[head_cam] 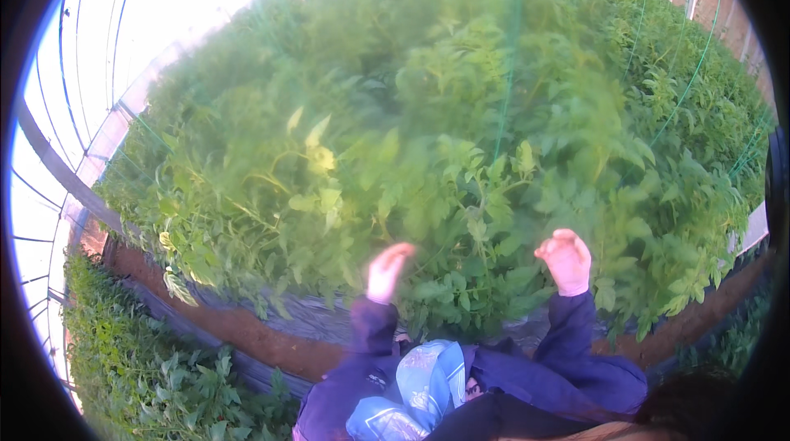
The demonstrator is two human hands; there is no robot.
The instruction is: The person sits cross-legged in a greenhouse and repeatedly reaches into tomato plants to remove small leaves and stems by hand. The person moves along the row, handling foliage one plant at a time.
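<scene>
My left hand [387, 269] is raised at the near edge of a dense row of tomato plants [478, 219], its fingers bent together; whether it holds anything is too blurred to tell. My right hand [566, 261] stands farther right before the same foliage, fingers curled, with no object plainly visible in it. Between the hands a leafy tomato shoot [478, 225] rises upright. A green support string [507, 95] runs down into the leaves above this shoot. Both of my arms wear dark blue sleeves.
Another plant row [185, 379] grows at the lower left, beyond a bare soil path [247, 333] edged with dark plastic mulch film [296, 311]. More green strings [685, 89] hang at the right. A curved greenhouse frame [68, 175] arches along the left.
</scene>
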